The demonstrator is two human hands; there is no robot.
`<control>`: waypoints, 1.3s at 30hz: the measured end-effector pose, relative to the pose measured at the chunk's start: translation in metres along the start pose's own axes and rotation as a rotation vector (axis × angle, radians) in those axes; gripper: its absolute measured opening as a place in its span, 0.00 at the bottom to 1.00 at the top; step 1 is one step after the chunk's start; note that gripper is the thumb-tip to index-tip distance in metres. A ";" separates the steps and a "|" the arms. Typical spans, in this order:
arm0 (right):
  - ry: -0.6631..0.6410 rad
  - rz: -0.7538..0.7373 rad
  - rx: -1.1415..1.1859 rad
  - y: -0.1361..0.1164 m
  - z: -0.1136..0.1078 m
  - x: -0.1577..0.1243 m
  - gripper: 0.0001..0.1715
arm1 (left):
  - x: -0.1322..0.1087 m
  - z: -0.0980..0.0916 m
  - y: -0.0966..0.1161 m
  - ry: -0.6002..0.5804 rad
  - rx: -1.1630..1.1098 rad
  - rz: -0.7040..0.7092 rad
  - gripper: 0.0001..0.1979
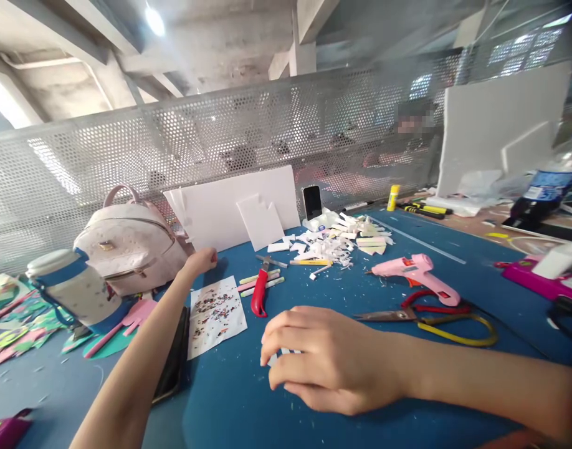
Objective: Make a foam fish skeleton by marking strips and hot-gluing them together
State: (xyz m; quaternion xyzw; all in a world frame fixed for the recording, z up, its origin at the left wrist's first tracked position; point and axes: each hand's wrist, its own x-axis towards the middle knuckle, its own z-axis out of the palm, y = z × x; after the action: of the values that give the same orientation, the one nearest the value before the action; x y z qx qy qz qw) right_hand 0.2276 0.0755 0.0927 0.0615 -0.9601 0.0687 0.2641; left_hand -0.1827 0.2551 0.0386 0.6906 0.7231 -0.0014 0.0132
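My left hand reaches far forward, just above a sheet of white paper strewn with small dark and coloured crumbs. Its fingers are curled closed beside the pale backpack; whatever they hold, if anything, is hidden. Near the front middle of the blue table, my right hand is palm down with curled fingers. Small white pieces show between its thumb and fingers. Between the hands lie a red-handled cutter and several pastel marker pens. Right of my right hand are scissors with red and yellow handles.
A pink glue gun lies beyond the scissors. White foam scraps are heaped at the back, near a propped phone and white boards. On the left stand a tumbler and backpack. A dark phone-like slab lies under my left forearm.
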 end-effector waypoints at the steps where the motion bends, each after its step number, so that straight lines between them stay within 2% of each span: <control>1: 0.006 0.005 -0.016 0.004 -0.002 0.004 0.10 | 0.000 -0.001 -0.001 0.006 -0.027 -0.001 0.17; 5: 0.118 0.149 -0.022 0.013 -0.019 0.022 0.09 | -0.004 -0.017 -0.004 0.049 -0.126 0.000 0.17; 9: 0.252 0.325 0.044 0.008 -0.047 0.044 0.10 | -0.020 -0.042 -0.003 0.139 -0.223 0.005 0.15; 13: 0.374 0.358 0.034 0.011 -0.077 0.071 0.12 | -0.043 -0.067 0.008 0.207 -0.336 0.049 0.15; 16: 0.476 0.376 0.066 0.035 -0.086 0.091 0.14 | -0.063 -0.083 0.022 0.250 -0.386 0.107 0.15; 18: 0.567 0.401 0.212 0.058 -0.079 0.103 0.15 | -0.075 -0.092 0.033 0.296 -0.396 0.146 0.15; 21: 0.577 0.499 0.296 0.097 -0.054 0.113 0.14 | -0.090 -0.103 0.052 0.342 -0.396 0.207 0.14; 22: 0.549 0.548 0.329 0.108 -0.044 0.115 0.13 | -0.094 -0.105 0.059 0.349 -0.397 0.226 0.14; 24: 0.459 0.644 0.402 0.128 -0.023 0.115 0.18 | -0.098 -0.108 0.073 0.366 -0.408 0.260 0.14; 27: 0.308 0.729 0.506 0.150 -0.003 0.110 0.19 | -0.097 -0.110 0.094 0.411 -0.441 0.319 0.14; 29: 0.236 0.757 0.554 0.158 0.003 0.107 0.18 | -0.095 -0.110 0.105 0.435 -0.473 0.367 0.14; 32: 0.198 0.783 0.589 0.166 0.004 0.104 0.19 | -0.094 -0.108 0.113 0.452 -0.555 0.426 0.13; 39: 0.282 0.822 0.604 0.175 -0.004 0.100 0.20 | -0.097 -0.106 0.109 0.383 -0.895 0.419 0.18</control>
State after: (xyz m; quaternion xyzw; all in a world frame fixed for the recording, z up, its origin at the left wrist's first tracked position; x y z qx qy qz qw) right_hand 0.1169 0.2403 0.1305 -0.2565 -0.7977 0.4476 0.3123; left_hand -0.0714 0.1657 0.1488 0.7349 0.4892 0.4362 0.1745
